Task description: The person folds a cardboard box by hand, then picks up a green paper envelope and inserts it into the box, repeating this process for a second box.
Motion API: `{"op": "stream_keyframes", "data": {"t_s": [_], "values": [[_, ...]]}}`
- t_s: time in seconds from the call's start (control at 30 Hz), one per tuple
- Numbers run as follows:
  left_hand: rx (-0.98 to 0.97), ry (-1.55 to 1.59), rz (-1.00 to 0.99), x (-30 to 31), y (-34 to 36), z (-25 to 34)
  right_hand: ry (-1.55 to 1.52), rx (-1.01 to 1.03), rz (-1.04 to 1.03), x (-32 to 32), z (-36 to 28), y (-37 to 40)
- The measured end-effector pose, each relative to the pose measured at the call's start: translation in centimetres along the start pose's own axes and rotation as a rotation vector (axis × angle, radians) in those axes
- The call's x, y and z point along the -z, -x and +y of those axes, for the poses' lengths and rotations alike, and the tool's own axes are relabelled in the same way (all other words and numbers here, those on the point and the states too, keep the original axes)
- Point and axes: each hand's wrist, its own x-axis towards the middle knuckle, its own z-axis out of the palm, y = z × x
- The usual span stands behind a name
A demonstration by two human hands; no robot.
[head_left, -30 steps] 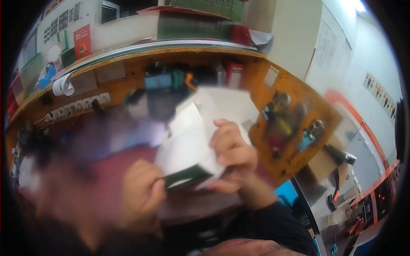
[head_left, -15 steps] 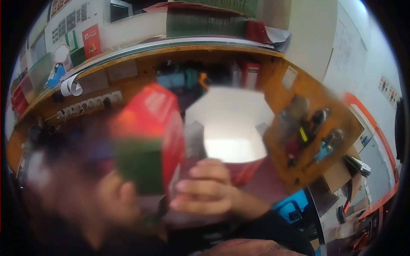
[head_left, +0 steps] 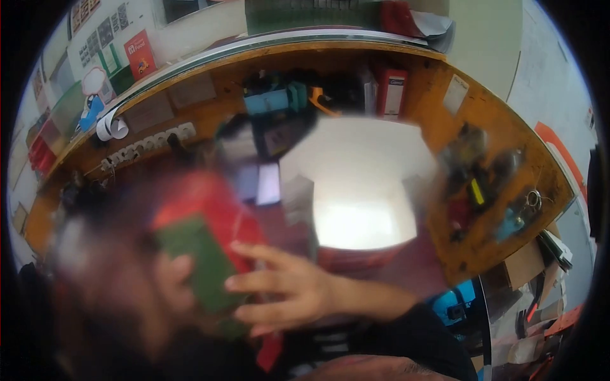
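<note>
A red and green carton [head_left: 200, 260], blurred and tilted, is in my left hand [head_left: 175, 286], whose thumb side lies against the green panel. From the right, my right hand [head_left: 279, 289] reaches to the carton's edge, its fingers spread and touching or very near it. Beyond my right wrist stands another carton [head_left: 365, 209] with a white inside and red outside, its top open and flaps spread outward. Motion blur hides most of my left hand's fingers.
A phone-like object [head_left: 268, 184] lies behind the cartons on the maroon tabletop [head_left: 406, 273]. Power sockets [head_left: 149, 146] line the back left. A red binder [head_left: 392, 94] stands at the back; tools [head_left: 476, 190] lie on the wooden surface at right.
The red and green carton has tilted and moved lower. My right hand's fingers have spread from a curled pose. The view has shifted, with the white-lined carton now slightly further right.
</note>
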Motion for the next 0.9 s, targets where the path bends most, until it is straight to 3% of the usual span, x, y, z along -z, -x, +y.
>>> {"op": "stream_keyframes", "data": {"t_s": [0.1, 0.43, 0.57, 0.67, 0.7, 0.77, 0.8, 0.9], "values": [[-0.061, -0.029, 0.004, -2.0, -1.4, -1.2, 0.016, 0.011, -0.070, 1.1, 0.2, -0.4], [-0.304, -0.211, 0.025, -6.3, -2.2, -5.3, 0.412, -0.071, 0.173, 1.5, 0.5, -0.6], [-0.432, -0.222, -0.018, -6.0, -2.3, -6.3, 0.430, -0.080, 0.252, 1.9, 1.0, -0.8], [-0.377, -0.019, 0.039, -4.3, -3.8, -5.6, 0.339, -0.081, 0.301, 2.1, 1.6, -0.7], [-0.357, 0.119, 0.068, -3.3, -4.6, -5.0, 0.338, -0.029, 0.272, 2.5, 2.0, -0.6], [-0.333, 0.350, 0.098, -1.7, -5.6, -4.2, 0.286, -0.110, 0.101, 3.2, 2.2, -0.6], [-0.326, 0.403, 0.110, -1.3, -5.9, -4.1, 0.260, -0.152, 0.017, 3.5, 2.1, -0.5], [-0.315, 0.350, 0.118, -1.9, -5.6, -4.4, 0.118, -0.254, 0.061, 3.9, 1.2, -0.9]]}}
